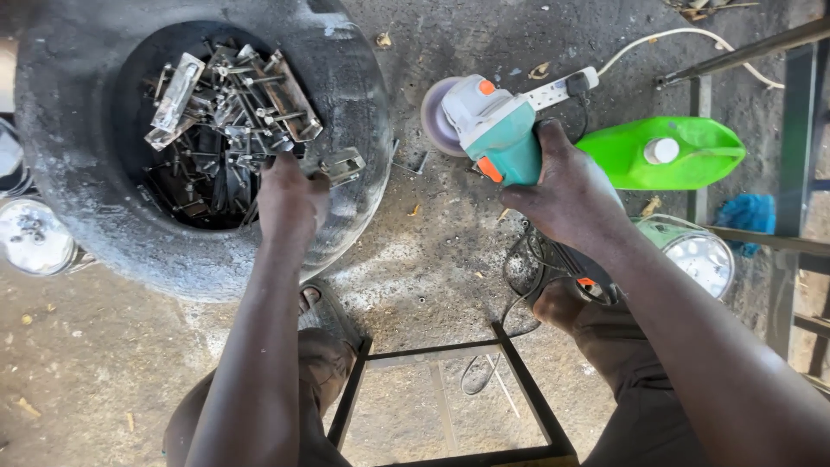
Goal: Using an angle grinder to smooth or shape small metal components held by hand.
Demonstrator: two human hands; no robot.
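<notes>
My right hand point(566, 186) grips a teal and grey angle grinder point(488, 125) with orange buttons, its disc point(435, 117) facing left just above the ground. My left hand point(290, 199) reaches over the rim of an old tyre point(354, 86) and closes on a small metal bracket point(341, 164) at the tyre's inner edge. The tyre's hollow holds a heap of several metal latches and bolts point(225, 112).
A green plastic jug point(670, 154) lies right of the grinder, by a white cord point(674, 36). A metal bucket point(702, 258) sits at right and a tin point(33, 238) at left. A black steel frame point(432, 355) stands between my knees. More steel bars point(795, 130) stand right.
</notes>
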